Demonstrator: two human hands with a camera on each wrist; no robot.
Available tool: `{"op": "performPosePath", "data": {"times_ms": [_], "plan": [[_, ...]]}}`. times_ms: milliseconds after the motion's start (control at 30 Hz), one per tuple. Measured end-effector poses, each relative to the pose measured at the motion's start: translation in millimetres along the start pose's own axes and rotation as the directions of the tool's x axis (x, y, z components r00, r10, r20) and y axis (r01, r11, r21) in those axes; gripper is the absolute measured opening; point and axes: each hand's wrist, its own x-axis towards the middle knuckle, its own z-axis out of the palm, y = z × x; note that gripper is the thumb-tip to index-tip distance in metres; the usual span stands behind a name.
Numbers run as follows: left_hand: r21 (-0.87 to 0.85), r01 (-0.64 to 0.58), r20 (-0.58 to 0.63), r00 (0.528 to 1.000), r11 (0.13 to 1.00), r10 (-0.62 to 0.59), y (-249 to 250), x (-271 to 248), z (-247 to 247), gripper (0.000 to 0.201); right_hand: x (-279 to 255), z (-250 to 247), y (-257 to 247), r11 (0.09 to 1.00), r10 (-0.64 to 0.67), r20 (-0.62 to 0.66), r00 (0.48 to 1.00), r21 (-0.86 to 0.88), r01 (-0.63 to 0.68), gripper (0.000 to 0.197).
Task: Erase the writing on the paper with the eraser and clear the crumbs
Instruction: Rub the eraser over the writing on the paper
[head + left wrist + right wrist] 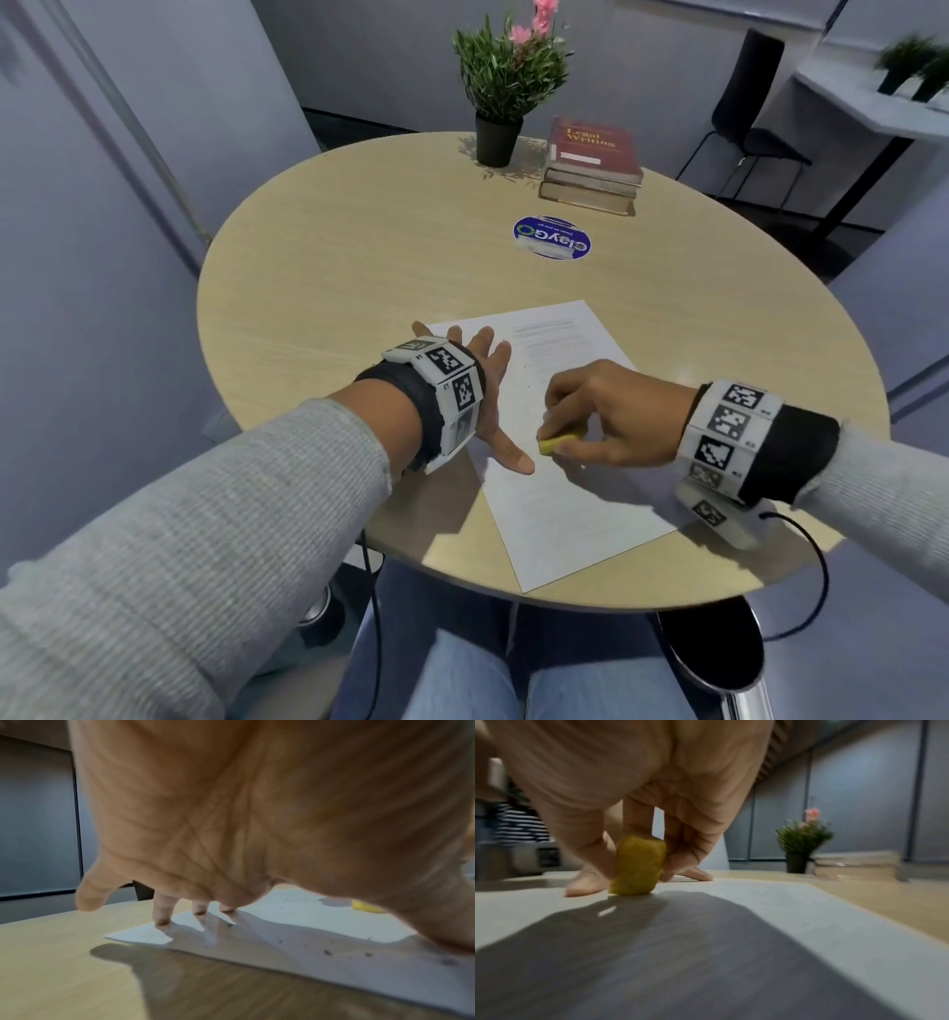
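On the round table [318, 267], the paper [560, 514] lies under both hands. The right hand [611, 411] pinches the yellow eraser [638, 865] between thumb and fingers, its lower end touching the sheet just beside the left thumb. The left hand [488, 390] is spread flat, straight fingertips [162, 920] pressing the paper's far left part. Dark crumbs [327, 952] dot the sheet near it.
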Motion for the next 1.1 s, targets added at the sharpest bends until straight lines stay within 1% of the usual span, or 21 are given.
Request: {"op": "performPosePath", "data": {"times_ms": [100,133,233,267,300,333,367,400,433,467,533,600,700,800,900,1000,1067,1100], "plan": [[0.004,0.001,-0.009,1.000,1.000,-0.001,2.5,-0.6,0.0,0.150,0.7,-10.0,6.8,0.996,0.092,-0.066,0.994,0.019,-0.091,0.018],[0.010,0.000,-0.015,1.000,1.000,0.000,2.8,-0.8,-0.1,0.150,0.9,-10.6,6.6,0.995,0.101,-0.073,0.992,0.009,-0.101,0.018],[0.006,-0.006,-0.026,1.000,1.000,0.006,0.8,-2.6,-0.5,0.148,-3.7,-3.5,-2.2,0.997,0.073,-0.019,0.997,0.011,-0.073,0.023],[-0.002,-0.006,-0.029,1.000,1.000,0.006,-0.2,-3.2,0.2,0.148,-6.9,-2.9,-2.8,0.997,0.079,-0.036,0.996,0.015,-0.078,0.026],[-0.010,-0.006,-0.027,1.000,1.000,0.006,-1.2,-3.6,1.3,0.148,-10.3,-4.1,1.0,0.995,0.101,-0.102,0.990,0.029,-0.098,0.027],[-0.014,-0.008,-0.025,1.000,1.000,0.008,-2.3,-4.2,2.6,0.148,-13.9,-7.1,6.6,0.989,0.144,-0.202,0.969,0.063,-0.134,0.026],[-0.013,-0.014,-0.033,0.999,1.000,0.014,-3.3,-4.8,4.1,0.147,-17.6,-9.7,12.5,0.979,0.196,-0.299,0.934,0.111,-0.170,0.026],[-0.009,-0.021,-0.055,0.998,1.000,0.020,-4.6,-5.3,5.0,0.146,-21.5,-11.6,16.7,0.968,0.244,-0.366,0.898,0.154,-0.200,0.027],[-0.010,-0.028,-0.081,0.996,1.000,0.027,-5.5,-6.3,5.3,0.145,-26.0,-10.9,18.9,0.956,0.285,-0.393,0.875,0.181,-0.230,0.029],[-0.021,-0.034,-0.102,0.994,0.999,0.032,-6.2,-8.4,5.2,0.144,-30.9,-7.9,19.1,0.946,0.317,-0.386,0.866,0.190,-0.262,0.031],[-0.039,-0.031,-0.121,0.992,0.999,0.026,-7.5,-13.7,3.1,0.143,-42.4,2.0,17.6,0.932,0.359,-0.331,0.873,0.184,-0.314,0.033],[-0.031,-0.027,-0.114,0.993,0.999,0.024,-8.9,-22.0,2.2,0.142,-54.0,11.1,15.6,0.930,0.363,-0.282,0.888,0.164,-0.329,0.032],[0.027,-0.058,-0.089,0.994,0.998,0.060,-8.3,-41.3,4.6,0.137,-68.4,18.0,17.2,0.937,0.349,-0.253,0.902,0.107,-0.332,0.031],[0.048,-0.091,-0.053,0.994,0.995,0.093,-4.7,-61.6,8.8,0.127,-80.1,20.0,22.6,0.935,0.353,-0.239,0.904,0.088,-0.342,0.032],[0.012,-0.131,-0.089,0.987,0.991,0.132,-2.6,-75.1,12.0,0.107,-89.7,19.1,25.3,0.930,0.368,-0.242,0.898,0.101,-0.354,0.031],[-0.038,-0.143,-0.171,0.976,0.989,0.135,-7.8,-79.5,9.5,0.083,-94.5,16.4,23.7,0.933,0.361,-0.247,0.899,0.102,-0.346,0.030],[-0.099,-0.131,-0.258,0.961,0.986,0.101,-16.9,-75.3,1.4,0.060,-95.1,12.3,22.8,0.934,0.358,-0.268,0.894,0.104,-0.343,0.032],[-0.144,-0.123,-0.293,0.953,0.982,0.076,-21.8,-72.5,-3.9,0.054,-95.2,9.5,22.6,0.934,0.356,-0.280,0.891,0.100,-0.342,0.033]]}}
